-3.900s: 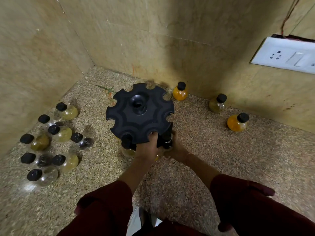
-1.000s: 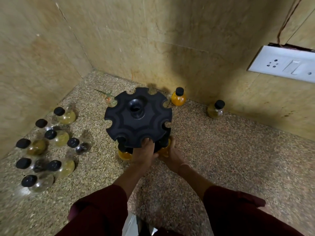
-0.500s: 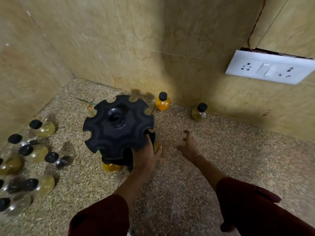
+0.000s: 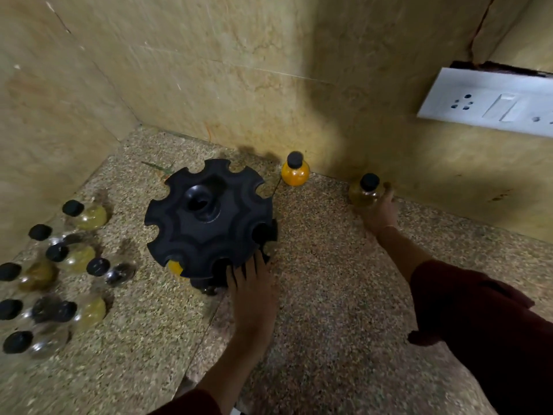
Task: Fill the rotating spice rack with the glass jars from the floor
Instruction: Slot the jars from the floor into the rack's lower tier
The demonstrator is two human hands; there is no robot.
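The black rotating spice rack (image 4: pixel 209 223) stands on the speckled floor near the corner, its notched top disc facing me. An orange jar (image 4: pixel 175 266) shows in a lower slot at its front left. My left hand (image 4: pixel 251 286) holds the rack's front rim, fingers laid over the edge. My right hand (image 4: pixel 380 212) is stretched out to the wall and curls round a pale yellow jar (image 4: pixel 363 191) with a black cap, which stands on the floor. Another orange jar (image 4: pixel 294 173) stands by the wall between rack and hand.
Several black-capped glass jars (image 4: pixel 74 259) stand in a cluster on the floor left of the rack. Stone walls close the left and back sides. A white socket plate (image 4: pixel 490 103) sits on the back wall at right. My maroon-clad knee (image 4: pixel 478 324) is at lower right.
My right hand left the rack, reached right to the wall and closed round the pale yellow jar. An orange jar that stood far right now sits in the rack. My left hand stays on the rim.
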